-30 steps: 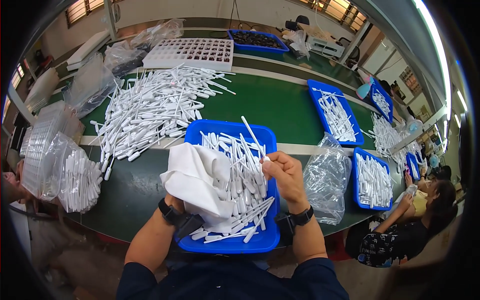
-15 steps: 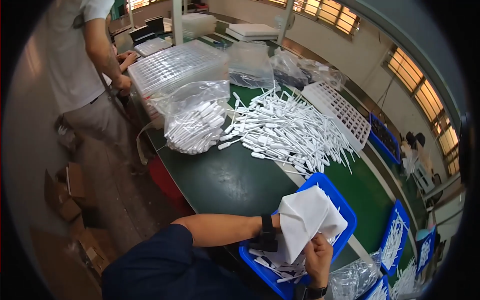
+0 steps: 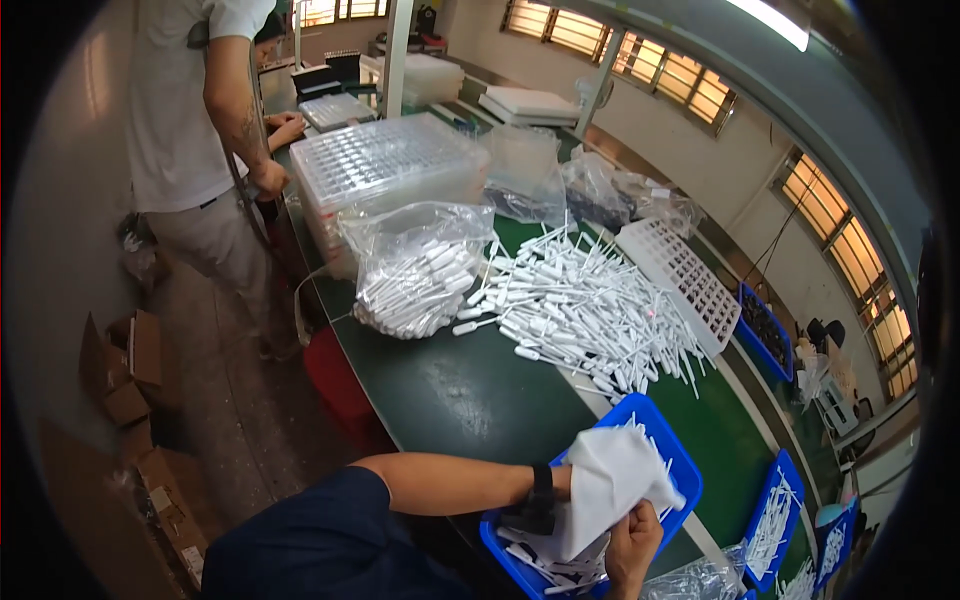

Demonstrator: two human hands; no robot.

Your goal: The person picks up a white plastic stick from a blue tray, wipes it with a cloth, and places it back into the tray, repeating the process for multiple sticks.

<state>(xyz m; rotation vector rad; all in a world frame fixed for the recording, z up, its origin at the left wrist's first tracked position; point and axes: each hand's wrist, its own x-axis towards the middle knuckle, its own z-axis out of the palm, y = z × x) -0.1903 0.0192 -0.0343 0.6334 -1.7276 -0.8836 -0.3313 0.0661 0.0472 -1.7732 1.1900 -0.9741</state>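
A white cloth (image 3: 608,485) is draped over my left hand (image 3: 562,482), whose fingers are hidden under it; only the wrist end shows, with a black band. Low on the cloth's right side, my right hand (image 3: 634,545) pinches its edge between closed fingers. Both hands are above a blue plastic basket (image 3: 686,468) at the table's near edge. White plastic droppers (image 3: 535,565) lie in this basket, partly covered by the cloth and my arm.
A big heap of white droppers (image 3: 590,300) spreads across the green table beyond the basket. Left of it stand a bag of droppers (image 3: 415,290) and stacked clear trays (image 3: 390,155). A white perforated rack (image 3: 685,280) and other blue baskets (image 3: 775,520) are right. Another person (image 3: 195,120) stands far left.
The view has shifted, so the table's things appear lower. The cloth's folds have changed shape over my left hand, while my right hand keeps pinching its edge.
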